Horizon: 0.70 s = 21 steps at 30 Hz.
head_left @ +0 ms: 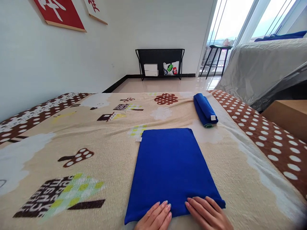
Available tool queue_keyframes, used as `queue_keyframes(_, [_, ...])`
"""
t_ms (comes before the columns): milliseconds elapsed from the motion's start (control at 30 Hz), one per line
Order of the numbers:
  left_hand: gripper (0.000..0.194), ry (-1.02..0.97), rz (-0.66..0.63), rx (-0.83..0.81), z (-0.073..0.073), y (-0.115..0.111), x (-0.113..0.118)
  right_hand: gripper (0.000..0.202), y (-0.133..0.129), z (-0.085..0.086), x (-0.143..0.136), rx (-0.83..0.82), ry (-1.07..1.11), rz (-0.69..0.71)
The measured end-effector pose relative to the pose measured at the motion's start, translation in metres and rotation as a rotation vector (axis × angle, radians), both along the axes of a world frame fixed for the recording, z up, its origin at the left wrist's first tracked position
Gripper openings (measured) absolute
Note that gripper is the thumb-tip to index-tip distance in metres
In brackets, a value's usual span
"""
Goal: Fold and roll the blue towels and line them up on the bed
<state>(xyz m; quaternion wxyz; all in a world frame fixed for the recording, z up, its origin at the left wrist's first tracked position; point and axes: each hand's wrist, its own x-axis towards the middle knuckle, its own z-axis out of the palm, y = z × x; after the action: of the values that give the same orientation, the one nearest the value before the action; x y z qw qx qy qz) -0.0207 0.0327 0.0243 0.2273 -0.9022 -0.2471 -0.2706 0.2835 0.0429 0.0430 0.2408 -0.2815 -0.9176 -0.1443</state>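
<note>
A flat, folded blue towel [171, 166] lies on the blanket, a small white label [138, 139] sticking out at its far left corner. My left hand [154, 217] rests on its near edge, left of the middle, with the fingers bent over the cloth. Farther right on that same edge is my right hand [207, 212], fingers close together over a slightly thickened, turned-up fold. Both thumbs are hidden. Beyond the flat towel, to the right, lies a rolled blue towel [203, 108] with a white label and a greenish inner edge; neither hand touches it.
The beige patterned blanket [100, 172] has a brown border with white dots. A brown box [285, 115] and a plastic-covered piece of furniture [268, 64] stand at right. Past the blanket are a black rack [160, 57] and a dark stool [217, 57].
</note>
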Motion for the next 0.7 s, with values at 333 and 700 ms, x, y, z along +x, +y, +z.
queue_keyframes(333, [0.035,0.180,0.230,-0.056,0.006,-0.009,0.012,0.034,-0.013,-0.028,-0.039,0.118,0.118,-0.147])
queue_keyframes(700, [0.048,0.203,0.497,-0.220,0.004,-0.022,-0.071,0.063,-0.013,-0.021,0.036,-0.041,-0.077,-0.321])
